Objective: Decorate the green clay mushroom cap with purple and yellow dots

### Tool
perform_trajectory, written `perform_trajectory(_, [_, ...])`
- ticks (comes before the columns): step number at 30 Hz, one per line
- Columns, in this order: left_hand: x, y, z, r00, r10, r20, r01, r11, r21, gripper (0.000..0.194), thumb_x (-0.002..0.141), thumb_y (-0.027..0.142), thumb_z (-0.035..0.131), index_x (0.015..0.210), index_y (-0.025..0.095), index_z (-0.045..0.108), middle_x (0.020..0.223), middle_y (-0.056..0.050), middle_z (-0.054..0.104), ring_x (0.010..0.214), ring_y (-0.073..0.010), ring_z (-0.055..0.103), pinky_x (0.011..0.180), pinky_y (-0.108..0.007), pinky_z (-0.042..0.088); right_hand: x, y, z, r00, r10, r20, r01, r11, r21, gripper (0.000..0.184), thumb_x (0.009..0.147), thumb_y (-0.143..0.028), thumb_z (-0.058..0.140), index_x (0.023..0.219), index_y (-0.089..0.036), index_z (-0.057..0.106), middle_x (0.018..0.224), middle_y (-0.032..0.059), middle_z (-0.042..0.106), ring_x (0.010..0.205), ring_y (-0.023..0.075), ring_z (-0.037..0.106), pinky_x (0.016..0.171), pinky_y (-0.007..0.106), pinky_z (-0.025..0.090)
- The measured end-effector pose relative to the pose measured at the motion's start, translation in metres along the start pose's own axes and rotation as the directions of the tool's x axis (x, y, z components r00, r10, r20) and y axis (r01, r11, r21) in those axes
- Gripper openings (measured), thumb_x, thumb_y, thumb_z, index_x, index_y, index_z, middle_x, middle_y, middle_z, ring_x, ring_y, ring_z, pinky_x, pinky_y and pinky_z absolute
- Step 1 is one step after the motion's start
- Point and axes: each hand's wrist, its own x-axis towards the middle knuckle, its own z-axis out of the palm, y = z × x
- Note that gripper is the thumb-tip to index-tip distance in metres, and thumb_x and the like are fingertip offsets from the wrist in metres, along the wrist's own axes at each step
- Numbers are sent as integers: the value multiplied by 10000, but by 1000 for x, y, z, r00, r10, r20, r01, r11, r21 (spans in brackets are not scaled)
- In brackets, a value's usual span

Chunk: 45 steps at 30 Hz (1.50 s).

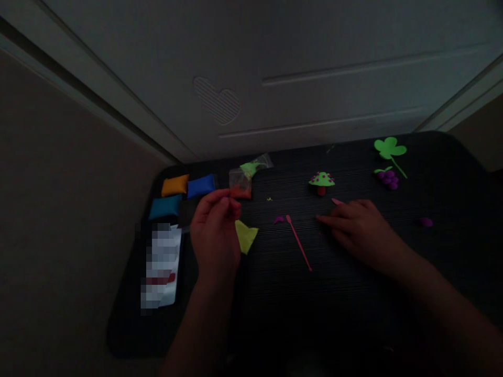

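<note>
My left hand (217, 228) is raised over the left of the dark table, fingers curled and thumb pressed towards them; whatever the pinch holds is too dark to make out. My right hand (356, 225) rests low over the table, index finger stretched out to the left. A pink tip (337, 201) shows just behind its fingers, and the rest is hidden. Between the hands lie a pink modelling tool (299, 243) and a small purple clay piece (279, 220). Behind them stands a clay mushroom (321, 181) with a green, purple-dotted cap and red stem.
Orange (175, 186), blue (201, 187) and teal clay packs (165, 208) lie at left, near a silvery packet (163, 267). Bags of red (240, 192) and green clay (251, 168) and a yellow piece (245, 237) surround my left hand. A green clover (390, 148) and purple grapes (388, 179) lie right.
</note>
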Motion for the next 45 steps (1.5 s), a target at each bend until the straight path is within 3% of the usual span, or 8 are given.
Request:
perform_trajectory(5, [1,0,0,1000,-5,-17,5,1000,-9,133,708,108,553,788,174,636,627,15,543,598,-54,515,547,-156,410,-3,-6,0,999,-36,29,39,992,-118,302,810,-236,480,1090,-280,585,862,37,620,929,230,537,784,406,299])
perform_trajectory(10, [1,0,0,1000,-3,-13,3,1000,-4,135,707,112,551,787,172,642,627,11,552,590,-53,517,548,-158,416,-4,-5,0,999,21,49,-12,984,-175,293,813,-242,465,1077,-279,587,901,43,608,924,240,539,787,422,292])
perform_trajectory(37, [0,-2,0,1000,-15,16,14,1000,9,119,721,127,548,792,163,637,642,6,554,603,-62,511,545,-166,401,-3,-7,0,992,31,119,-17,993,-118,323,836,-262,429,1134,-321,536,917,19,585,944,224,533,807,422,283])
perform_trajectory(45, [2,-5,-1,1000,-12,9,12,1000,28,117,716,135,554,798,163,631,639,10,555,596,-59,509,544,-163,397,-3,-4,1,996,50,70,-43,994,-102,301,834,-255,449,1114,-273,558,906,25,600,950,224,538,789,398,299])
